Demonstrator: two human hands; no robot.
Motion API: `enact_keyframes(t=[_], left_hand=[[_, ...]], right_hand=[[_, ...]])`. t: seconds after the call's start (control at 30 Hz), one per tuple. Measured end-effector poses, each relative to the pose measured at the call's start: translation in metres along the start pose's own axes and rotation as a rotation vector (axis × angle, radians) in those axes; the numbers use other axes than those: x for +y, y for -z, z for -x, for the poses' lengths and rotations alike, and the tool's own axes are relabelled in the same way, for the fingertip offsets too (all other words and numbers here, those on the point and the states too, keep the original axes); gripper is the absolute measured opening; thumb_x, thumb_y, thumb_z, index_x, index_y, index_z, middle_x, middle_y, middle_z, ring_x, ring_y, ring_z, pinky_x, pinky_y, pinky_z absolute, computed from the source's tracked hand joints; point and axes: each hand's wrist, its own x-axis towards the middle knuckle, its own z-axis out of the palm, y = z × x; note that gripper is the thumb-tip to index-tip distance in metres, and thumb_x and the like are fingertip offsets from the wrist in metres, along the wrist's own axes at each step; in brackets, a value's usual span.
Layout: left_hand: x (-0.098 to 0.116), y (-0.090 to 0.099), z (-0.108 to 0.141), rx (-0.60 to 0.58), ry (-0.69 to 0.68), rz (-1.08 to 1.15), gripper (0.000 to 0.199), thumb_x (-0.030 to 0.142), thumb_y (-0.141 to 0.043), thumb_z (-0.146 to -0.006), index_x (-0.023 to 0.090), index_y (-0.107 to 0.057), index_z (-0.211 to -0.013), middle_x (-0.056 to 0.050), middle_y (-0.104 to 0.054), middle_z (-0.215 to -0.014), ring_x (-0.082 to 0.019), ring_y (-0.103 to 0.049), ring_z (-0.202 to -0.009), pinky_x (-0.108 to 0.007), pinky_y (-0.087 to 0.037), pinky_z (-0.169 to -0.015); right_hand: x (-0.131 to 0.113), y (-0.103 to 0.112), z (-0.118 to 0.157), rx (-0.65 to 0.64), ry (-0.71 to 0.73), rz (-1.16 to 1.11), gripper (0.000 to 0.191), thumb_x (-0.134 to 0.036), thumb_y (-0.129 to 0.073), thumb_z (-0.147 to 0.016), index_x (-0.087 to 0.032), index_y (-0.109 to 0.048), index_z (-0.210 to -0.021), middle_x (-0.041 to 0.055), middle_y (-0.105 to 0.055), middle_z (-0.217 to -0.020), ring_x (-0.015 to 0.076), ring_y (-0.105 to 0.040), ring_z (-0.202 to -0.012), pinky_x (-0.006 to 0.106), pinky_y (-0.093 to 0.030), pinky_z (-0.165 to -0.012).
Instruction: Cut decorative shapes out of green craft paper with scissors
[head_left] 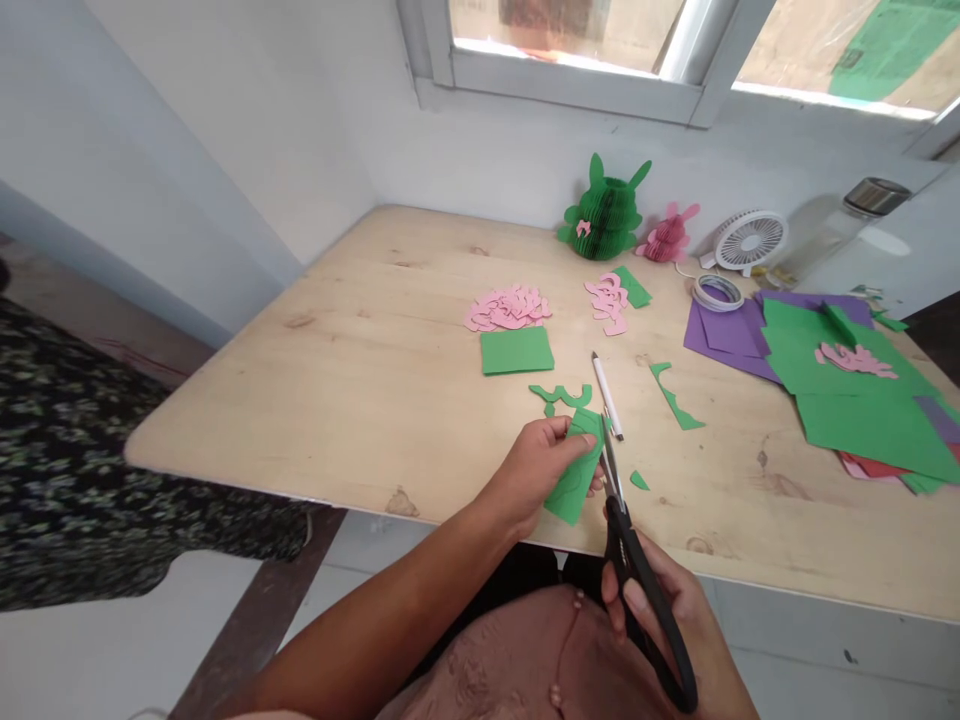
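Note:
A green paper piece [568,492] with a pencilled outline is pinched in my left hand [536,465], over the table's front edge. My right hand [660,590] holds black-handled scissors [616,510], their narrow blades pointing away from me along the paper's right edge. Curvy green offcuts [574,397] lie just beyond the paper. A white pen [607,395] rests beyond the scissor tips. To the right are a long green scrap [675,400] and a small one [639,481].
Pink cutouts [510,308] and a green rectangle [517,351] lie farther back. Green [604,220] and pink [666,238] paper figures, a fan [750,241], tape [718,292] and a glass bottle [832,235] stand behind. Coloured sheets [870,420] cover the right side. Patterned fabric [97,470] shows left.

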Motion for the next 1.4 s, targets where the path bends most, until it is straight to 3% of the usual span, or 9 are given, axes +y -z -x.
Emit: enact_keyframes(t=[0.73,1.03,1.4], left_hand=[[-0.0030,-0.0053,-0.0049,0.052,-0.013,0.026,0.008,0.021,-0.061,-0.071,0.015,-0.057,-0.073,0.000,-0.060,-0.055,-0.012,-0.056,-0.047,-0.025,-0.048,-0.051],[-0.0028,-0.0069,-0.0043,0.034,-0.021,0.037,0.006,0.019,-0.060,-0.072,0.014,-0.058,-0.072,-0.002,-0.061,-0.055,-0.012,-0.056,-0.047,-0.024,-0.047,-0.051],[-0.0024,-0.0073,-0.0057,0.037,-0.013,0.015,0.005,0.019,-0.060,-0.071,0.014,-0.058,-0.071,-0.002,-0.060,-0.055,-0.011,-0.056,-0.047,-0.023,-0.046,-0.050]], right_hand=[[-0.0037,-0.0007,-0.0034,0.053,-0.046,0.043,0.062,-0.052,-0.070,-0.074,-0.018,-0.056,-0.124,0.0010,-0.057,-0.064,0.0110,-0.045,-0.045,0.021,-0.036,-0.039],[0.0002,0.0008,-0.0021,0.068,-0.041,0.009,0.061,-0.050,-0.068,-0.076,-0.018,-0.055,-0.126,-0.0011,-0.052,-0.063,0.0093,-0.038,-0.044,0.020,-0.032,-0.038],[-0.0022,0.0023,-0.0023,0.095,-0.071,0.001,0.060,-0.049,-0.072,-0.072,-0.019,-0.058,-0.122,-0.0015,-0.054,-0.060,0.0095,-0.040,-0.042,0.020,-0.030,-0.037]])
